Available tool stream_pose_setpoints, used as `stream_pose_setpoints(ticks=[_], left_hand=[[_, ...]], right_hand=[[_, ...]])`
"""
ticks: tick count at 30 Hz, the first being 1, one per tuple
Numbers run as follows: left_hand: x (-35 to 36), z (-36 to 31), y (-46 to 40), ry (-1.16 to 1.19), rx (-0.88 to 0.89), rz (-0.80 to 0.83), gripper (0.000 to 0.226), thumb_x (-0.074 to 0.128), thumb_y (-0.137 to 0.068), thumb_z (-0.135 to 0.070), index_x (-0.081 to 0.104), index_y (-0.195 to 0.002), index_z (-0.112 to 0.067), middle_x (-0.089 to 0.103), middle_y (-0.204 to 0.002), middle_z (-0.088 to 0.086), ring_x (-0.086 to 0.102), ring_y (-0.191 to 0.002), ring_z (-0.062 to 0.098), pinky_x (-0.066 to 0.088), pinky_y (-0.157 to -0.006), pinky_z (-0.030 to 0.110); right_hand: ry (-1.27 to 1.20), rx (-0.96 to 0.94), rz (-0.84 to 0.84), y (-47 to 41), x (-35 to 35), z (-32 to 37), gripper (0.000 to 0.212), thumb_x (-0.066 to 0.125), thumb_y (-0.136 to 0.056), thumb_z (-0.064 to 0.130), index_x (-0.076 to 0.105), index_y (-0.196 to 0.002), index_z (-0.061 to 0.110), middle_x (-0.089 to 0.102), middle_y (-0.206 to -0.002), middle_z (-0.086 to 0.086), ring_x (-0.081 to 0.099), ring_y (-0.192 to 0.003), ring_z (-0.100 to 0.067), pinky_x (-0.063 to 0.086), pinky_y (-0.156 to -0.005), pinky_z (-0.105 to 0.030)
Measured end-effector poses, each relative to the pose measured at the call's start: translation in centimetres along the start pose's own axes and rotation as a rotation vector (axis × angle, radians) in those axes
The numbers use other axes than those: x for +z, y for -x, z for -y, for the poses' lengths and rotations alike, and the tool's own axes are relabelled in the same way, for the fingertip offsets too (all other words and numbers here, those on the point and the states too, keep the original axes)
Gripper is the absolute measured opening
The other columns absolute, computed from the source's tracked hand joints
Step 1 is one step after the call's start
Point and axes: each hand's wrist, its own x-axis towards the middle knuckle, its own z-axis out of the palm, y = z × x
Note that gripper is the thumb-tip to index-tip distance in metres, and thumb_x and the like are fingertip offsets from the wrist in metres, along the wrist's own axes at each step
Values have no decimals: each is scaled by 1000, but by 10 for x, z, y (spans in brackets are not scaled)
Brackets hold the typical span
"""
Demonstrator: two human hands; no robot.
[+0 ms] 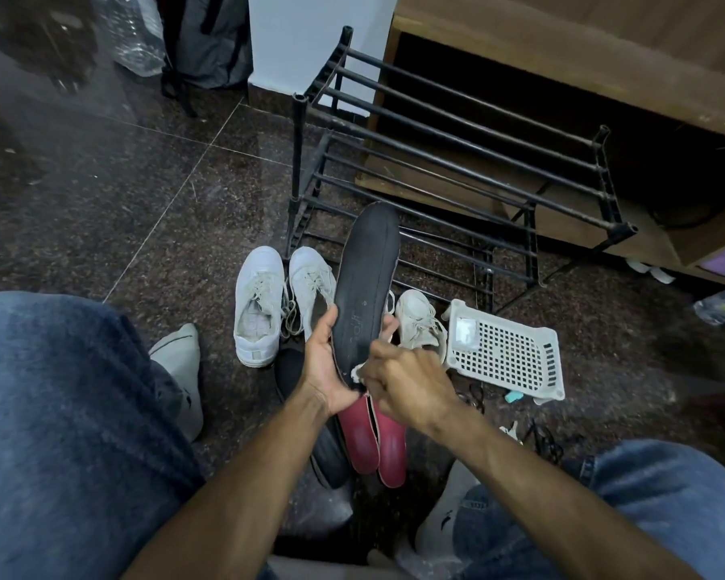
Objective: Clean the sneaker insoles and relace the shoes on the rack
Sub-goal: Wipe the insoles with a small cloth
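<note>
Insole scrub under way!
Left hand (325, 370) grips the black insole (363, 286), toe toward twelve o'clock; right hand (407, 380) fingers pinch a white cloth (357, 370) (blurred) at its heel.

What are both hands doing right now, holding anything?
Left hand: grips the black insole, holding it upright.
Right hand: fingers curled, pinching a small white cloth against the insole's lower end.
</note>
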Motion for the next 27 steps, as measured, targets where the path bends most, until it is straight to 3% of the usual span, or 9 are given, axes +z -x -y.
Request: stream_pose_setpoints(ticks=[4, 8, 10, 14, 19, 23, 27], left_hand=[[1, 2, 4, 9, -29, 21, 61, 47, -89, -55, 68, -116, -4, 65, -122, 13, 64, -107, 26, 45, -100, 39], [-2, 0, 4, 16, -15, 6, 65, 47, -91, -54, 62, -124, 0, 61, -125, 18, 52, -128, 27, 35, -113, 40], [-1, 1, 3, 20, -15, 3, 65, 48, -91, -54, 64, -122, 0, 61, -125, 18, 52, -129, 27, 40, -109, 39], [2, 4, 5, 15, -48, 23, 58, 48, -88, -54, 73, -108, -6, 69, -113, 12, 66, -100, 25, 49, -93, 36], [-1, 2, 5, 21, -40, 1, 67, 47, -91, -55, 61, -127, 0, 62, -125, 16, 54, -125, 26, 44, -105, 39], [-1, 1, 3, 21, -42, 19, 64, 43, -92, -56, 70, -113, -2, 67, -118, 15, 62, -113, 27, 43, -104, 39], [-5, 0, 3, 18, -43, -2, 65, 45, -91, -56, 66, -120, -1, 65, -122, 15, 57, -122, 27, 39, -109, 40]], right_hand=[[-62, 175, -132, -16, -3, -12, 25, 48, -92, 24, 72, -100, 23, 57, -106, 3, 64, -84, -30, 52, -77, -44], [-122, 29, -36, 2, 8, 6, 21, 51, -89, 17, 72, -88, 18, 55, -91, 2, 63, -73, -28, 54, -68, -45], [-106, 26, -32, 2, 6, 5, 21, 50, -90, 19, 72, -89, 20, 55, -92, 3, 64, -74, -28, 53, -70, -44], [-158, 202, -160, -18, 1, -14, 21, 52, -90, 21, 73, -94, 20, 60, -100, 3, 64, -82, -27, 52, -78, -43], [-108, 34, -8, -3, 6, 4, 23, 49, -91, 19, 71, -91, 18, 56, -93, 2, 64, -77, -28, 52, -69, -41], [-94, 158, -122, -18, 6, -13, 24, 49, -91, 22, 72, -97, 19, 60, -102, 2, 65, -84, -29, 52, -75, -41], [-38, 8, -38, -4, 13, -1, 25, 45, -92, 19, 70, -89, 16, 53, -91, 0, 63, -73, -32, 51, -67, -43]])
